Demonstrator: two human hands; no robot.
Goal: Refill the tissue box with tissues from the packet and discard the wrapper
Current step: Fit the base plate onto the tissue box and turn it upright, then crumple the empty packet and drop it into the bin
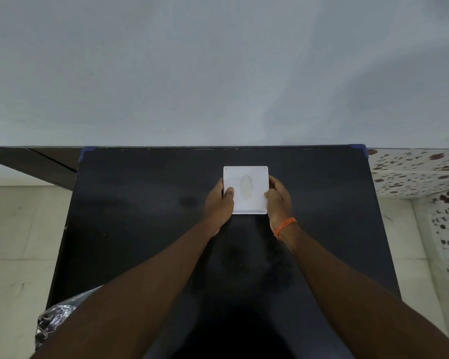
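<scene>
A square white tissue box [254,177] with an oval slot in its lid sits on the black table [140,203], a little beyond the middle. My left hand [218,203] grips the box's left side, thumb lying on the lid. My right hand [279,200] grips the right side, thumb on the lid's lower right; an orange thread band circles that wrist. Something whitish shows through the oval slot. No tissue packet or wrapper is visible on the table.
A bin lined with a shiny dark plastic bag [55,320] stands on the floor at the table's near left corner. A grey wall [218,73] rises right behind the table. A flower-patterned cloth [420,172] lies to the right. Pale floor tiles flank both sides.
</scene>
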